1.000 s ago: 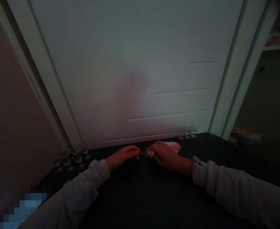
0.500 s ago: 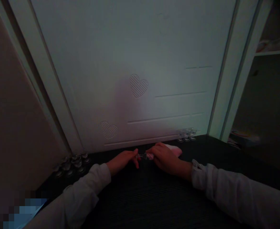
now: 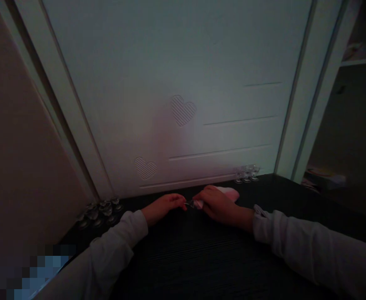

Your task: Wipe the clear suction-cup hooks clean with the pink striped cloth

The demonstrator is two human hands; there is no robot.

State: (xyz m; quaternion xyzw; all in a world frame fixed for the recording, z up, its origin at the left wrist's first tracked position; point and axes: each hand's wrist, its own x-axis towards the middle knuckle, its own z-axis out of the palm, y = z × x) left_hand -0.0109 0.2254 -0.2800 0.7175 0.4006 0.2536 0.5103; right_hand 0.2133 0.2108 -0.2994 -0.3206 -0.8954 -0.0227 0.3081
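Note:
Low over the dark tabletop, my left hand (image 3: 167,205) pinches one end of a small clear stemmed glass (image 3: 189,203). That glass lies roughly sideways between my two hands. At its other end, my right hand (image 3: 217,206) is closed on a pink and white cloth (image 3: 229,193), which covers part of the glass. The cloth's loose end sticks out behind my right hand. Dim light and my fingers hide the exact shape of the held glass.
Several clear stemmed glasses (image 3: 98,211) stand at the left of the black table (image 3: 183,254). Another group of small glasses (image 3: 247,173) is at the back right, against a white panel (image 3: 145,104) with carved hearts. Shelves (image 3: 360,62) lie to the right.
My left fingers, spread around the glass's end before, have drawn together into a pinch on it. My right hand keeps its hold on the cloth. The view has shifted slightly.

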